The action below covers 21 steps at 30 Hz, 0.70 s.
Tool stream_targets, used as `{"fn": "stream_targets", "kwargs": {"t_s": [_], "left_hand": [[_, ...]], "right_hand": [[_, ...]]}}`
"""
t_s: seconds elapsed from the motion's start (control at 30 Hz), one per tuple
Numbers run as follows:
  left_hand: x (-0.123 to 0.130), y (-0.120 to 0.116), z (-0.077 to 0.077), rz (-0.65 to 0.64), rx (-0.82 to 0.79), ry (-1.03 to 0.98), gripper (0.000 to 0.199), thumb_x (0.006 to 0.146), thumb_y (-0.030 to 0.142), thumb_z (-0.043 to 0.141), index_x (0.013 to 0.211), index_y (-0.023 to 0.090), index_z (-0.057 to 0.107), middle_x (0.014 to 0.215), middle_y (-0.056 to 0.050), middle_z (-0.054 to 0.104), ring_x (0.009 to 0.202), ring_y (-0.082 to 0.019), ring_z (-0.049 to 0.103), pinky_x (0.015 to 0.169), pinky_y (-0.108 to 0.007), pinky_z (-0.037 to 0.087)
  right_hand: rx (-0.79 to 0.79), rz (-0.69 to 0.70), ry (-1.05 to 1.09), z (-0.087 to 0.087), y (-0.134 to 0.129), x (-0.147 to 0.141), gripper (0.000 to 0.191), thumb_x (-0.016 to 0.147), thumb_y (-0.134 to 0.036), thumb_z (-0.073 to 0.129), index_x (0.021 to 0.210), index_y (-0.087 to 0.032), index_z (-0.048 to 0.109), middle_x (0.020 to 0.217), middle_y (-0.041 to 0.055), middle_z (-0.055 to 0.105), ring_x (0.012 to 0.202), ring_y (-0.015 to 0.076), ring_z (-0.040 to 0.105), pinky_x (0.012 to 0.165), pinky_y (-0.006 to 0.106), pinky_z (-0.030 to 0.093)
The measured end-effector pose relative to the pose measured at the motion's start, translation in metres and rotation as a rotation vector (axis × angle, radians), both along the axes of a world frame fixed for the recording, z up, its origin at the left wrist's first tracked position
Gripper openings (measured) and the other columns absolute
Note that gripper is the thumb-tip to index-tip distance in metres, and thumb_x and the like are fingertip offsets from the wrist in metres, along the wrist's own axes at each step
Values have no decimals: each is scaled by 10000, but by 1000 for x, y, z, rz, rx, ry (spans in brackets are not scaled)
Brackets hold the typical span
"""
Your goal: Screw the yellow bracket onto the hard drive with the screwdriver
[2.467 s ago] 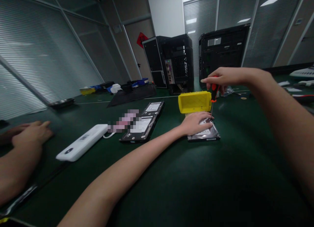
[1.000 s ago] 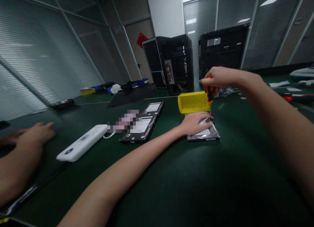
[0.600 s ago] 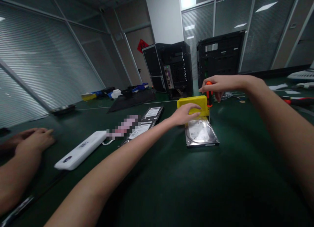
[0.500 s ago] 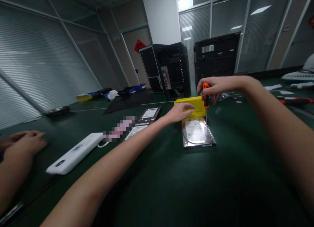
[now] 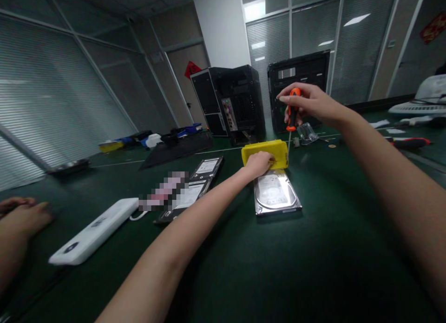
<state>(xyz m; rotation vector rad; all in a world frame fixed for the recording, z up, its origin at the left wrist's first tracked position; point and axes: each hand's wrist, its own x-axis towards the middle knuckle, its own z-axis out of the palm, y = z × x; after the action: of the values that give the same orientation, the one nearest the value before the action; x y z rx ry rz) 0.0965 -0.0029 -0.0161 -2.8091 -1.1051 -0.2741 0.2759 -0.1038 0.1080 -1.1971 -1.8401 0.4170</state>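
My right hand (image 5: 306,100) is closed round the orange and black handle of a screwdriver (image 5: 292,113), held upright with its shaft pointing down by the right end of a yellow plastic box (image 5: 279,152). Within that box's front, the fingers of my left hand (image 5: 259,163) are curled together; whatever they pinch is too small or hidden to make out. A silver hard drive (image 5: 275,193) lies label side up on the green table, just in front of the yellow box and touching or nearly touching it.
Two more hard drives (image 5: 191,193) lie left of my forearm, near a white power strip (image 5: 95,232). Another person's hands (image 5: 26,216) rest at the far left. Behind stand a black computer case (image 5: 240,104) and a black panel (image 5: 299,76). Pliers (image 5: 409,142) lie at right.
My right hand has lifted the screwdriver up, away from the hard drive and box. My left hand's fingers, stretched before, are now curled at the yellow box. The view has shifted slightly.
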Motion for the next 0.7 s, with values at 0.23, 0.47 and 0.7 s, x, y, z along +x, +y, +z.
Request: {"fn": "stream_targets", "kwargs": {"t_s": [0.23,0.47,0.7], "left_hand": [[9,2,-4,-26,103,47,273,849,309,454,1036,215,628,1052,-66,628,964,-238,578,832,-332,434],[16,6,-4,-63,146,90,275,857,287,442,1050,194,614,1020,-87,623,925,-235,585,806,-335,429],[15,7,-6,-51,161,99,254,850,272,448,1018,186,618,1009,-76,613,910,-213,584,790,-296,431]], "right_hand": [[87,-147,70,-9,14,14,416,819,-429,410,1169,-205,418,755,47,613,652,157,597,516,242,438],[165,-150,215,-13,17,21,435,804,-365,440,1194,-183,375,691,23,565,593,127,569,474,213,405],[171,-168,164,-14,18,18,400,800,-370,449,1172,-234,395,645,-4,555,594,142,585,480,228,430]]}}
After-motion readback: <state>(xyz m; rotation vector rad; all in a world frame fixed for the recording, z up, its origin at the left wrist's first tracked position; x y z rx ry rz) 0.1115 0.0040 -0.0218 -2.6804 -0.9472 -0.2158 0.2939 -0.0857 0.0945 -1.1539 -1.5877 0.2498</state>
